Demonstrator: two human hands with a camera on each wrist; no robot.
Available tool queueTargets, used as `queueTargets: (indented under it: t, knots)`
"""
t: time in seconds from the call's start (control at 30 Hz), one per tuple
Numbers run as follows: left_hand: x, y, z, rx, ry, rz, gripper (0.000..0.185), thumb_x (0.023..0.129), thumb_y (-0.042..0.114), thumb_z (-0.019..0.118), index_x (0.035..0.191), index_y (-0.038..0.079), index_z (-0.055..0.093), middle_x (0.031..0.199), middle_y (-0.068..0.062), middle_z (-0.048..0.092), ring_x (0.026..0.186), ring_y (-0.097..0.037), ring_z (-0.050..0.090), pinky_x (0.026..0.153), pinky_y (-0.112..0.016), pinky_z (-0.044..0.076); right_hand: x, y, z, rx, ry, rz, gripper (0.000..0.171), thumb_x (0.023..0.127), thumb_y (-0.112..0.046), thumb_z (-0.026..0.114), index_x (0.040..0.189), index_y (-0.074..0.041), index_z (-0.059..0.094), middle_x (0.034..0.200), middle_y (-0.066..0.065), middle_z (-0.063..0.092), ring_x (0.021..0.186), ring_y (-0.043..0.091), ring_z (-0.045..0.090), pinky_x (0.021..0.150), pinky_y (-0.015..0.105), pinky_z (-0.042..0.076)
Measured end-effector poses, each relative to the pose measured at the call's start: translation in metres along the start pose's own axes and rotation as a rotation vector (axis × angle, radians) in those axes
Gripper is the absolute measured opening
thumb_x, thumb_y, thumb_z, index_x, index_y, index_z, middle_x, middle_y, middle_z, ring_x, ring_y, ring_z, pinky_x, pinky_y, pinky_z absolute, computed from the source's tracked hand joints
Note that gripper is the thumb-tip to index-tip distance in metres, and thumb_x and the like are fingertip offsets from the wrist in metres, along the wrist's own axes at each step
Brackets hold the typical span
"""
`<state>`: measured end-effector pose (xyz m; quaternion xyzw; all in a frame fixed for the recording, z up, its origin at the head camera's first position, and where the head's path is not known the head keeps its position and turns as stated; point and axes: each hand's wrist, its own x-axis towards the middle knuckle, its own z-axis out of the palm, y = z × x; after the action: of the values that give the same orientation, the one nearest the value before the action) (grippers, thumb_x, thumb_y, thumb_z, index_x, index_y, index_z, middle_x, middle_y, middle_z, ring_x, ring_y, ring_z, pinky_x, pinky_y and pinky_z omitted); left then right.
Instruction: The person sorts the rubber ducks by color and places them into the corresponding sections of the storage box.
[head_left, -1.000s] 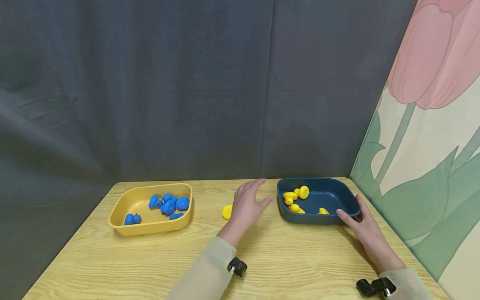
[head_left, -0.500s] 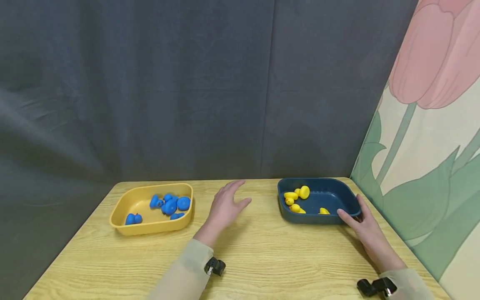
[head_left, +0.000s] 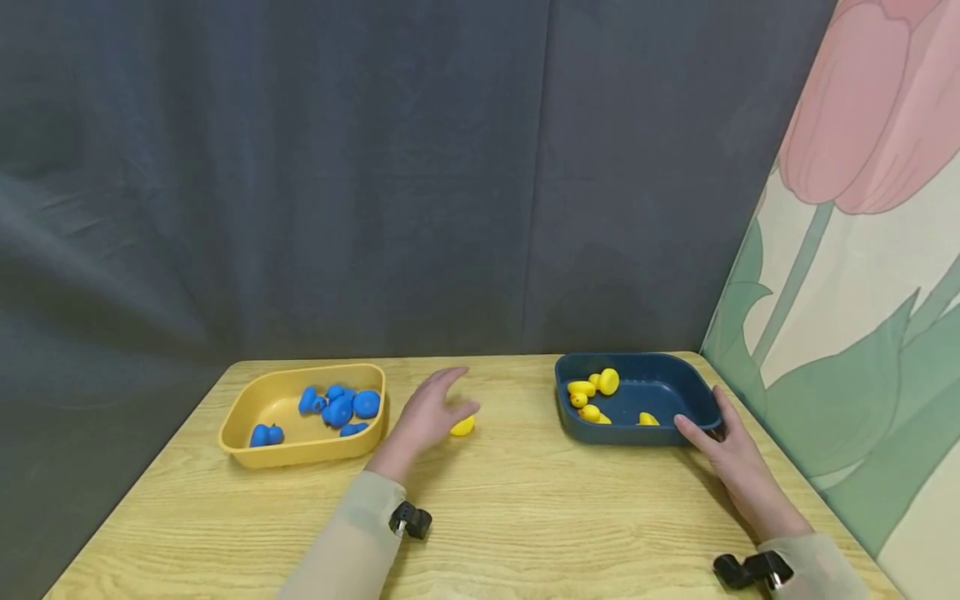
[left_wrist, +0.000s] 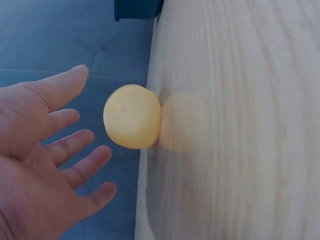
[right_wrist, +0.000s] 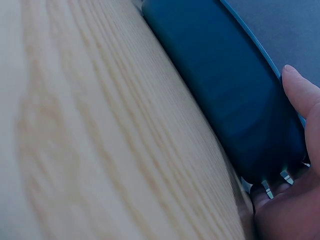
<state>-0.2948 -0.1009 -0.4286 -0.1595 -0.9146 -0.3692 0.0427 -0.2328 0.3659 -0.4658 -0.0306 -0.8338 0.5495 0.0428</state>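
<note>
My left hand [head_left: 429, 414] hovers with spread, relaxed fingers beside a rounded yellow toy [head_left: 463, 427] on the wooden table. In the left wrist view that toy [left_wrist: 132, 117] lies just beyond the fingertips, apart from them, its smooth round side facing me. The hand holds nothing. On the right, my right hand [head_left: 735, 467] grips the near right corner of a dark blue bin [head_left: 622, 436], thumb at the rim and fingers around the end wall. Several small yellow rubber ducks [head_left: 607, 382] lie inside, mostly along the left side.
A yellow bin [head_left: 315, 455] stands at the left of the table [head_left: 525, 508], holding several blue rubber ducks [head_left: 340, 412]. A dark curtain [head_left: 390, 183] hangs behind the table. Along the right side runs a wall with a tulip print [head_left: 840, 108].
My left hand has moved left across the yellow toy, which was hidden behind it half a second ago and now shows on its right. My right hand stays on the blue bin.
</note>
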Motion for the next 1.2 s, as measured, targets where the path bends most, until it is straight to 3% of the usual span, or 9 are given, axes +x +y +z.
queueTargets:
  t: [0.23,0.5,0.7,1.2]
  knots:
    - [-0.002,-0.011,-0.001,-0.002,-0.104,-0.031,0.07,0.105,0.029,0.08,0.167,0.012,0.051,0.17,-0.015,0.047,0.157,-0.04,0.043,0.126,-0.06,0.038,-0.001,-0.001,0.001,0.002,0.004,-0.002,0.107,0.114,-0.042,0.064,0.174,-0.019,-0.021,0.18,0.016,-0.022,0.163,0.057,-0.002,0.129,0.072,0.01]
    - [-0.004,-0.015,-0.003,-0.006,-0.155,-0.045,0.07,0.105,0.026,0.081,0.166,0.01,0.051,0.164,-0.014,0.054,0.151,-0.039,0.051,0.122,-0.058,0.043,0.0,0.0,0.0,0.011,-0.005,-0.005,0.106,0.114,-0.042,0.064,0.174,-0.019,-0.021,0.18,0.015,-0.022,0.164,0.055,-0.003,0.13,0.069,0.008]
    - [-0.004,-0.016,-0.002,0.002,-0.16,-0.059,0.067,0.105,0.024,0.08,0.164,0.01,0.053,0.158,-0.012,0.062,0.145,-0.037,0.057,0.12,-0.055,0.047,0.0,0.0,0.0,0.002,-0.003,0.005,0.107,0.113,-0.044,0.063,0.173,-0.019,-0.022,0.18,0.017,-0.022,0.163,0.056,-0.003,0.129,0.071,0.01]
    - [-0.003,-0.021,0.001,0.04,-0.145,-0.024,0.059,0.101,0.017,0.084,0.155,0.006,0.062,0.142,-0.014,0.071,0.129,-0.034,0.066,0.11,-0.052,0.053,0.0,-0.001,-0.001,-0.021,-0.005,0.012,0.108,0.113,-0.046,0.064,0.174,-0.02,-0.021,0.18,0.017,-0.022,0.163,0.058,0.0,0.128,0.074,0.012]
